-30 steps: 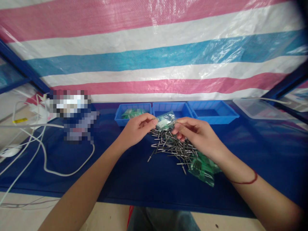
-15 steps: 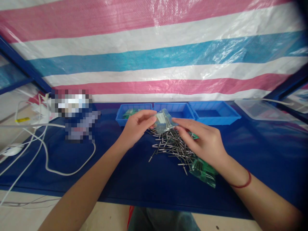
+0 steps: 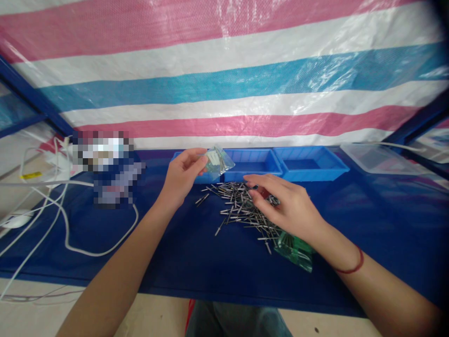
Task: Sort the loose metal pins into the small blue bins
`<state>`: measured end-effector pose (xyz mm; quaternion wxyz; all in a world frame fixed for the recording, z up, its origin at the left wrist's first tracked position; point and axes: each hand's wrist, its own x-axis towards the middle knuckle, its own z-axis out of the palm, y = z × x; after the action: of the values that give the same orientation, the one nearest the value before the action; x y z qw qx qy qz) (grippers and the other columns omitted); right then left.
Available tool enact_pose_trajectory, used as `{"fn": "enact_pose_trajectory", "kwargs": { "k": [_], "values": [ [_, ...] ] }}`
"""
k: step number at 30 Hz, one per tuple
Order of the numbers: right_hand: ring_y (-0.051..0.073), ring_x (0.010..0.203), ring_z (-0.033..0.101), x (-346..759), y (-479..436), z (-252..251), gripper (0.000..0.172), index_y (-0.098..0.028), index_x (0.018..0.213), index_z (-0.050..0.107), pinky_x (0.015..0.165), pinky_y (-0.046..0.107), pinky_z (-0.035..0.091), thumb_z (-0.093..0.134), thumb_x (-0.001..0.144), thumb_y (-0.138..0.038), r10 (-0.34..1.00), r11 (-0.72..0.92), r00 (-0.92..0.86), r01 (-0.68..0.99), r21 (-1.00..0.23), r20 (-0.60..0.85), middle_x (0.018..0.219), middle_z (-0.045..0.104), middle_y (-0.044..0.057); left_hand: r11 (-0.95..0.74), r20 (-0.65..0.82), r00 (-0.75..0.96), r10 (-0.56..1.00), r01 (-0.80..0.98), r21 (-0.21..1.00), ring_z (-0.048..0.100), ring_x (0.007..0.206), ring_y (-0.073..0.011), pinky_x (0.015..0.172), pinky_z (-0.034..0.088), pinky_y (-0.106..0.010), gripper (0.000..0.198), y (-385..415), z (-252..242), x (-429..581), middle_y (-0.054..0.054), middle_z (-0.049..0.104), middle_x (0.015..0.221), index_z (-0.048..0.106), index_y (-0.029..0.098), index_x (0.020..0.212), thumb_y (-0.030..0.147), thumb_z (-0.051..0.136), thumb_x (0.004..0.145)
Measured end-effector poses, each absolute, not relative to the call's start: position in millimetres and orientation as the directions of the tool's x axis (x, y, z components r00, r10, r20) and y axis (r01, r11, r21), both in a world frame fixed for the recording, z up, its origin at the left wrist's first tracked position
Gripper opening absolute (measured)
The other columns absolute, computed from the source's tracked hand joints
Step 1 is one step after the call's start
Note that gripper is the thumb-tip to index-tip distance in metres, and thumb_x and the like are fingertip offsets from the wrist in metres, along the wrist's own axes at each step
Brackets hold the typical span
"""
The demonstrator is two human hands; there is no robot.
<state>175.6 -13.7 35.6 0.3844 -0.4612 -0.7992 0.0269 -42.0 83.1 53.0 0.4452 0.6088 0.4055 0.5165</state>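
My left hand [image 3: 182, 174] pinches a small clear plastic bag [image 3: 218, 160] with a few metal pins in it, held up over the leftmost blue tray [image 3: 206, 178]. My right hand [image 3: 280, 206] rests palm down on a loose pile of metal pins [image 3: 238, 206] on the blue table, fingers stretched out toward the pins. A stack of green-tinted plastic bags [image 3: 296, 250] lies under and just behind my right wrist.
Three blue trays stand in a row at the back, with the middle tray [image 3: 254, 161] and the right tray [image 3: 310, 164] beside the left one. A clear lid [image 3: 377, 159] lies at far right. White cables [image 3: 70, 234] loop at the left beside a blurred device [image 3: 108, 168].
My left hand carried the filled bag up and left, over the leftmost tray. My right hand let go of the bag and dropped onto the pin pile.
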Motion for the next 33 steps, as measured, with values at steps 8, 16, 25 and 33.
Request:
{"fn": "enact_pose_trajectory", "kwargs": {
  "k": [8,16,25,33],
  "values": [
    [0.012,0.062,0.059,174.4,-11.6,33.7,0.027,-0.018,0.114,0.059,0.058,0.026,0.047,0.045,0.092,-0.024,0.781,0.575,-0.335,0.716,-0.396,0.528,0.088,0.067,0.005,-0.304,0.292,0.139,0.946,0.075,0.95,0.056,0.058,-0.0095,0.06,0.047,-0.021,0.027,84.4,51.9,-43.4,0.002,0.062,0.069,0.067,0.018,0.098,0.03,0.068,0.074],
    [0.014,0.072,0.063,175.2,-10.7,31.7,0.025,-0.018,0.112,0.06,0.067,0.028,0.05,0.046,0.092,-0.023,0.787,0.583,-0.372,0.71,-0.396,0.492,0.102,0.068,0.007,-0.316,0.302,0.137,0.943,0.095,0.944,0.056,0.059,-0.0086,0.06,0.047,-0.02,0.026,85.6,51.4,-44.4,0.002,0.062,0.07,0.067,0.018,0.098,0.031,0.068,0.074],
    [0.015,0.073,0.064,175.6,-9.6,33.4,0.025,-0.017,0.109,0.063,0.065,0.028,0.05,0.045,0.092,-0.022,0.78,0.6,-0.414,0.709,-0.372,0.469,0.099,0.069,0.009,-0.313,0.298,0.133,0.945,0.113,0.943,0.057,0.06,-0.0096,0.061,0.047,-0.021,0.026,83.9,51.3,-43.6,0.002,0.063,0.071,0.067,0.018,0.097,0.031,0.067,0.075],
    [0.016,0.077,0.064,175.1,-9.8,31.2,0.025,-0.015,0.106,0.064,0.067,0.029,0.049,0.045,0.092,-0.022,0.791,0.591,-0.424,0.716,-0.372,0.441,0.095,0.069,0.008,-0.3,0.285,0.137,0.949,0.11,0.947,0.057,0.061,-0.0094,0.063,0.047,-0.022,0.025,83.9,50.9,-43.1,0.001,0.064,0.074,0.067,0.018,0.096,0.031,0.068,0.075]
  ]
}}
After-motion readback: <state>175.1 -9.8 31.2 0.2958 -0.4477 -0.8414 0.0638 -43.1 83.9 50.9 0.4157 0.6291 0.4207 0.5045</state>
